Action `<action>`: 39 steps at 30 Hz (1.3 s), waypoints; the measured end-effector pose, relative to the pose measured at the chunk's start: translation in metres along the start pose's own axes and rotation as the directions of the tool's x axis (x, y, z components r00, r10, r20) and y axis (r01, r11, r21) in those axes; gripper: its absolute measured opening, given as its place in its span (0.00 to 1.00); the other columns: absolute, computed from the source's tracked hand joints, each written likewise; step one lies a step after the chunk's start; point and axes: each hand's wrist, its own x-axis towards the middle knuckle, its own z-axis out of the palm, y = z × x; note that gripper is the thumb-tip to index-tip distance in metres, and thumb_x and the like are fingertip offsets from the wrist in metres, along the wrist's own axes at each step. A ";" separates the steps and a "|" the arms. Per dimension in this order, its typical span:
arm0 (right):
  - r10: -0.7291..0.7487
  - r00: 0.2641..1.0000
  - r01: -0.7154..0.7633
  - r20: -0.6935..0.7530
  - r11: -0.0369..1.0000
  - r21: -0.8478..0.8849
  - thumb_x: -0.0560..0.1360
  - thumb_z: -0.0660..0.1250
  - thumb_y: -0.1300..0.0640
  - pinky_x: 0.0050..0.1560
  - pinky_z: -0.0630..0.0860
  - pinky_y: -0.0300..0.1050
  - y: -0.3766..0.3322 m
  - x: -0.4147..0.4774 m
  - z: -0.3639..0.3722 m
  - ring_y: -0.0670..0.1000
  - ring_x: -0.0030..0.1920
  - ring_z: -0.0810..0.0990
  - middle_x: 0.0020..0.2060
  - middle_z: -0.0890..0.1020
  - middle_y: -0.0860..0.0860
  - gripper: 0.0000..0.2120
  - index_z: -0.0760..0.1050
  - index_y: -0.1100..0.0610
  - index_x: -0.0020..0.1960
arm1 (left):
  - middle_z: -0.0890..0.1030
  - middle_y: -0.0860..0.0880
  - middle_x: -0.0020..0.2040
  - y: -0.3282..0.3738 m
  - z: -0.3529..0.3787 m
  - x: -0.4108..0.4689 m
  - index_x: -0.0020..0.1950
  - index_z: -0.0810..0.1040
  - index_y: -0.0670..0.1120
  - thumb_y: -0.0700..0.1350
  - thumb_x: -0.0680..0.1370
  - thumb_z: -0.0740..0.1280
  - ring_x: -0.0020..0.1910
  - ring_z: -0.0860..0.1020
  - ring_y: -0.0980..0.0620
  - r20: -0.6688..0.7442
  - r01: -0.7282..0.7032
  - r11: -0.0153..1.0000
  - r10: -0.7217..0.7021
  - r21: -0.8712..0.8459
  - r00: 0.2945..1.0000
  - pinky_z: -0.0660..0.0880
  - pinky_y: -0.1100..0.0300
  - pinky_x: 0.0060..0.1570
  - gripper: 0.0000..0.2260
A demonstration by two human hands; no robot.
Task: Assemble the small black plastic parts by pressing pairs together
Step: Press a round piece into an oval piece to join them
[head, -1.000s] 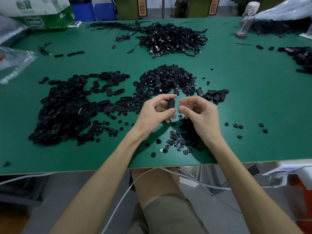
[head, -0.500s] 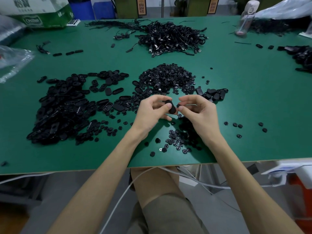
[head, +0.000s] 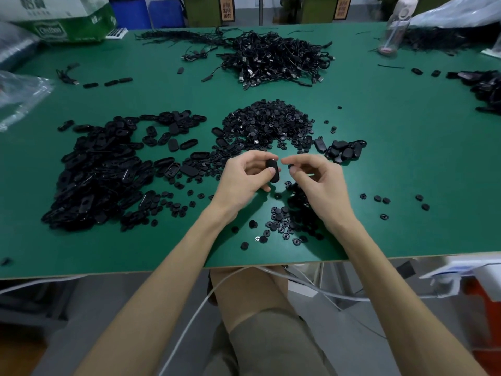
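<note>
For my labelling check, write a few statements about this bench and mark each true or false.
1. The left hand holds an oval part. True.
2. The table is red. False: it is green.
3. A cable pile lies at the table's far side. True.
4. The bottle stands at the near left. False: it stands at the far right.
5. The right hand lies flat on the table. False: its fingers are curled.

This is looking like a small factory assembly bench: a green work table (head: 406,158) is carrying loose heaps of identical black oval shells (head: 95,172), round buttons (head: 265,123) and bundled cables (head: 273,58), with a carton (head: 62,20) and a plastic bag (head: 21,93) crowding its far edge
</note>
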 end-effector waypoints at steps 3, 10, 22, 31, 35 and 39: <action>0.008 1.000 -0.008 -0.005 1.000 -0.006 0.81 0.68 0.62 0.49 0.74 0.39 0.000 0.001 -0.001 0.43 0.43 0.78 0.45 0.81 0.49 0.09 0.85 0.53 0.55 | 0.86 0.44 0.48 0.001 0.000 0.000 0.58 0.84 0.42 0.34 0.79 0.72 0.40 0.84 0.54 -0.007 0.001 1.000 -0.001 0.018 1.000 0.81 0.60 0.40 0.09; 0.027 0.999 -0.025 -0.031 0.998 0.056 0.77 0.73 0.64 0.51 0.78 0.40 -0.004 -0.001 0.000 0.45 0.45 0.82 0.44 0.84 0.47 0.05 0.82 0.57 0.52 | 0.83 0.39 0.49 0.004 0.000 -0.002 0.55 0.83 0.38 0.35 0.79 0.73 0.45 0.87 0.46 -0.055 0.025 0.995 -0.030 -0.092 0.998 0.84 0.58 0.41 0.06; 0.032 0.996 -0.028 -0.083 0.998 0.049 0.76 0.76 0.60 0.49 0.78 0.40 -0.003 -0.001 -0.002 0.44 0.43 0.82 0.43 0.85 0.47 0.04 0.83 0.53 0.47 | 0.87 0.39 0.51 0.006 -0.001 -0.004 0.58 0.80 0.33 0.35 0.81 0.69 0.49 0.87 0.41 -0.022 0.045 0.980 -0.051 -0.194 0.998 0.84 0.56 0.43 0.08; 0.006 0.994 -0.009 -0.110 1.000 -0.022 0.76 0.75 0.61 0.48 0.80 0.42 -0.003 -0.003 0.002 0.46 0.43 0.84 0.41 0.86 0.46 0.04 0.83 0.54 0.49 | 0.86 0.36 0.51 0.007 -0.001 -0.004 0.55 0.81 0.34 0.34 0.79 0.72 0.49 0.87 0.39 0.013 0.050 0.975 -0.048 -0.218 0.999 0.85 0.52 0.46 0.06; -0.009 0.994 0.001 -0.105 0.997 -0.079 0.75 0.75 0.62 0.46 0.79 0.37 -0.004 -0.003 0.003 0.43 0.42 0.83 0.40 0.85 0.44 0.04 0.84 0.54 0.48 | 0.85 0.34 0.51 0.006 -0.001 -0.004 0.55 0.81 0.34 0.34 0.79 0.72 0.49 0.87 0.40 0.029 0.033 0.982 -0.028 -0.185 0.999 0.85 0.51 0.46 0.07; -0.025 0.996 0.015 -0.091 0.994 -0.112 0.75 0.74 0.63 0.45 0.76 0.33 -0.005 -0.003 0.002 0.43 0.42 0.83 0.40 0.86 0.43 0.04 0.85 0.55 0.48 | 0.86 0.37 0.50 0.006 0.000 -0.004 0.54 0.82 0.34 0.35 0.78 0.73 0.49 0.87 0.41 0.047 0.018 0.987 -0.011 -0.157 0.999 0.85 0.51 0.47 0.07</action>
